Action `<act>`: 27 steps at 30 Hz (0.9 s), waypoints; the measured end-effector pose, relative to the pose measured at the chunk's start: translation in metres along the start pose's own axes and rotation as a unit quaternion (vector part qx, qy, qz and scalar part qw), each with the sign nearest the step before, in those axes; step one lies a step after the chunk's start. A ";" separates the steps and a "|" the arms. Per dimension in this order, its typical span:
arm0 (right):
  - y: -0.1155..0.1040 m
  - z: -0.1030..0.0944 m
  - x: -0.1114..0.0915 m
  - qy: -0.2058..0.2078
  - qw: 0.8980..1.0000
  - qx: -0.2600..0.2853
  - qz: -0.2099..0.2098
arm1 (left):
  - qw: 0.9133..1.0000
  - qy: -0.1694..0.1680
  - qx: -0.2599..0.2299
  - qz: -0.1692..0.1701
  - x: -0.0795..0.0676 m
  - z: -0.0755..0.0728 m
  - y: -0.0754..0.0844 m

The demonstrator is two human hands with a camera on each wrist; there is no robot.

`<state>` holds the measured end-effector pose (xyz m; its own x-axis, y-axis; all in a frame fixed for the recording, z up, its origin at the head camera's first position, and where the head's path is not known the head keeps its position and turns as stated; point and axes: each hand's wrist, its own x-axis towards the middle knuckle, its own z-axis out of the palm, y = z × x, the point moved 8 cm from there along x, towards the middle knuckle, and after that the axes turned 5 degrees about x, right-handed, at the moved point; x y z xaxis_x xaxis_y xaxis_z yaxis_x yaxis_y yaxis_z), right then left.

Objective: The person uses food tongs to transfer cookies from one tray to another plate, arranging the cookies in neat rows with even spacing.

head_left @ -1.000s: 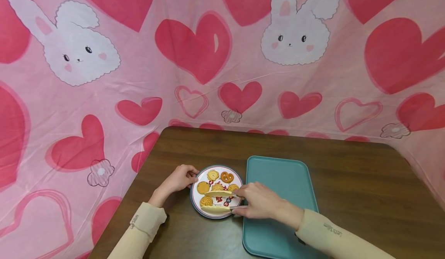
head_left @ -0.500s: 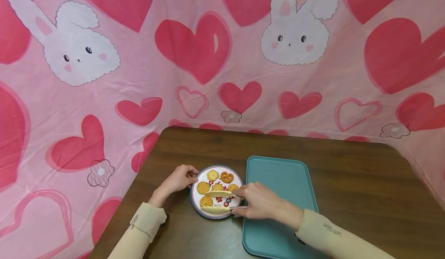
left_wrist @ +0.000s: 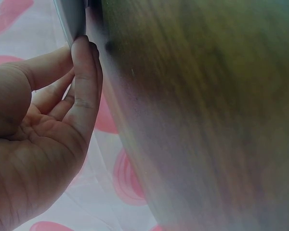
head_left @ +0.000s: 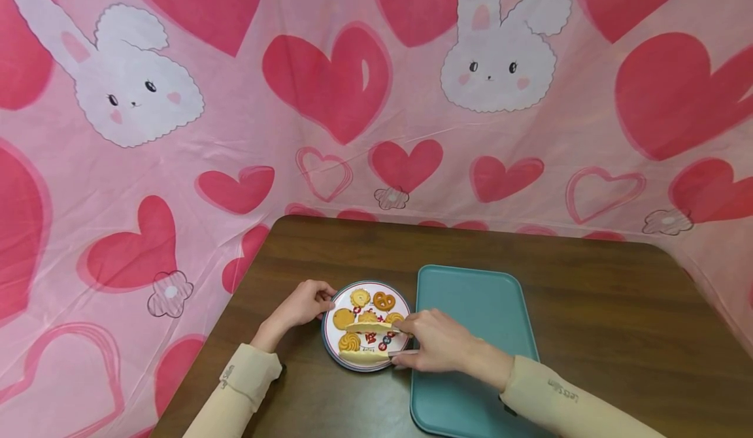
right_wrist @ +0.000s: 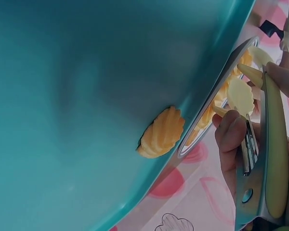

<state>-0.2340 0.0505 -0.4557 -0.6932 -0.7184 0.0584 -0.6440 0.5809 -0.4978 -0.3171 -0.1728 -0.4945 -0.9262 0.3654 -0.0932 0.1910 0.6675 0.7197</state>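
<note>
My left hand [head_left: 306,302] pinches the left rim of a round white plate [head_left: 399,354] with a dark edge. Several cookies are on the plate, among them a pretzel cookie [head_left: 384,301], a plain round cookie [head_left: 344,318] and a swirl cookie [head_left: 350,342]. My right hand [head_left: 438,340] grips metal tongs [right_wrist: 275,149] with pale yellow handles and scalloped tips. Those tips stand apart over the plate's near half, with the swirl cookie between them at the left; contact cannot be told. A ridged cookie [right_wrist: 161,132] lies on the teal tray [head_left: 470,294] in the right wrist view.
The tray lies right of the plate, partly under my right forearm. Both rest on a brown wooden table [head_left: 618,333]. A pink cloth [head_left: 329,6] with hearts and rabbits hangs behind and at the left.
The tongs' tips have spread very slightly, the nearer one shifting a little toward me. My left hand and the plate have stayed in place.
</note>
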 end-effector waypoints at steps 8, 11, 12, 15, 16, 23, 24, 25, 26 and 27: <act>-0.001 -0.009 -0.005 0.021 1.000 -0.015 -0.012 | 1.000 -0.002 0.000 0.006 0.000 0.000 0.000; -0.001 -0.015 -0.009 0.029 0.999 -0.021 -0.010 | 1.000 -0.002 -0.002 0.014 0.001 0.000 0.000; -0.001 -0.017 -0.011 0.030 0.999 -0.023 -0.006 | 1.000 -0.002 -0.002 0.014 0.001 0.000 0.000; 0.002 -0.025 -0.017 0.036 0.999 -0.031 0.012 | 1.000 -0.003 -0.001 0.011 0.001 0.000 -0.002; 0.004 -0.028 -0.020 0.043 0.998 -0.038 0.016 | 1.000 -0.003 -0.001 0.008 0.001 0.000 -0.002; 0.017 -0.053 -0.042 0.105 0.992 -0.064 0.028 | 1.000 -0.003 -0.002 0.001 0.001 0.000 -0.002; 0.020 -0.056 -0.046 0.109 0.991 -0.067 0.034 | 1.000 -0.003 -0.001 0.001 0.001 0.000 -0.002; 0.023 -0.058 -0.049 0.113 0.991 -0.069 0.038 | 1.000 -0.003 -0.002 0.002 0.001 0.000 -0.002; 0.025 -0.060 -0.053 0.116 0.990 -0.070 0.041 | 1.000 -0.003 -0.002 0.002 0.001 0.000 -0.001; 0.028 -0.061 -0.056 0.119 0.989 -0.071 0.042 | 1.000 -0.003 -0.002 0.002 0.001 0.000 -0.001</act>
<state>-0.2326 0.1306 -0.4199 -0.7920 -0.5647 0.2319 -0.6080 0.6952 -0.3834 -0.3184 -0.1734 -0.4954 -0.9235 0.3716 -0.0950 0.1926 0.6635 0.7229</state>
